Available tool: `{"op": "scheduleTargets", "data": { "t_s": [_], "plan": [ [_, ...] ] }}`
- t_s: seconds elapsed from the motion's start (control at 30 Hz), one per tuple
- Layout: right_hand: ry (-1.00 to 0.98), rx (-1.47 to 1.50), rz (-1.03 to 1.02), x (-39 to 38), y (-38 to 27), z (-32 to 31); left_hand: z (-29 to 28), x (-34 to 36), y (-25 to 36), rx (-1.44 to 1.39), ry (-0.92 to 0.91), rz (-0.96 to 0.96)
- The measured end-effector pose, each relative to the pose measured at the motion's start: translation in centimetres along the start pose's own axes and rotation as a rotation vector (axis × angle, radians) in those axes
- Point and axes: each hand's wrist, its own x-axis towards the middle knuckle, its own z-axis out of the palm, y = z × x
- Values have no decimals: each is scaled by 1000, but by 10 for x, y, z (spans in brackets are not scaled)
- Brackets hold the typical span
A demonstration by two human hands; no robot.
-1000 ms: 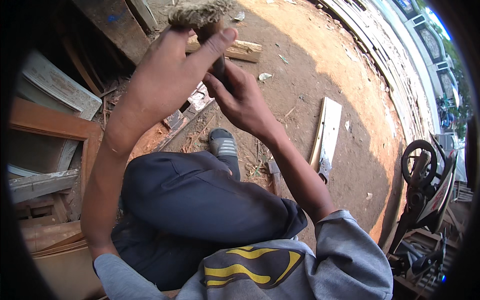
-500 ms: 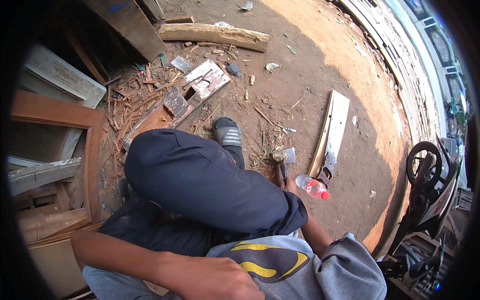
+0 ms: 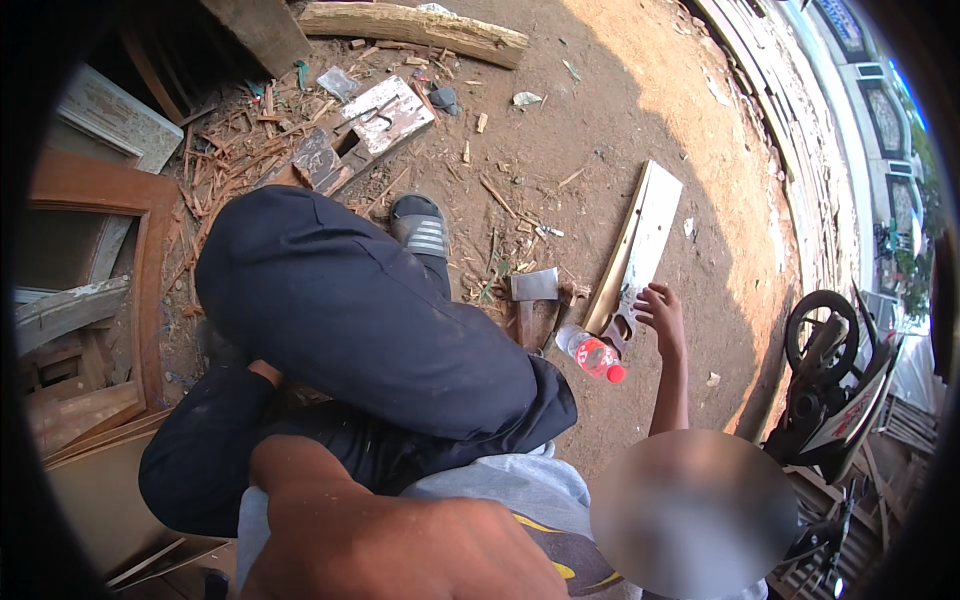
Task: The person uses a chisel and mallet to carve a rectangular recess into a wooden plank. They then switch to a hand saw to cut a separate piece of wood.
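My right hand (image 3: 660, 312) is raised with fingers spread and nothing in it, close beside the brown handle of a handsaw (image 3: 652, 232). The saw's pale blade lies along a strip of wood (image 3: 608, 285). Left of it, near my knee, a hatchet (image 3: 534, 286) rests on the dirt, its handle partly behind my trouser leg. A clear plastic bottle (image 3: 592, 353) with a red label and cap lies by the saw handle. My left hand (image 3: 470, 550) is large at the lower edge; its fingers are hidden.
An old wooden block (image 3: 385, 115) with peeling white paint lies ahead of my legs among wood chips. Beyond it is a rough log (image 3: 415, 30). Wooden frames (image 3: 150, 270) lean at the left. A motorbike (image 3: 840, 380) stands at the right.
My right hand has let go of the hatchet and moved right and up, beside the saw handle. The hatchet now lies on the ground. My left forearm has shifted, and the whole view has moved.
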Motion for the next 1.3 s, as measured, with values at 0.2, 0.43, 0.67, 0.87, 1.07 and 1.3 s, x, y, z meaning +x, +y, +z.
{"op": "scheduleTargets", "data": {
  "t_s": [0.2, 0.43, 0.67, 0.87, 1.07, 1.3],
  "plan": [
    [-6, -121, 706, 34, 140, -15, -6, -21, 12, 300, 513, 77],
    [-273, 531, 645, 81, 273, -13, -24, -19, 24, 784, 812, -112],
    [30, 1054, 974, 70, 212, -9, -35, -30, 46, 831, 946, 32],
    [-149, 487, 788, 89, 191, -8, -34, -41, 73, 870, 1140, 316],
    [51, 360, 1051, 111, 208, -15, -38, -68, 102, 899, 1287, 467],
    [-52, 562, 899, 100, 209, 6, -34, -92, 119, 909, 1376, 512]
  ]
}}
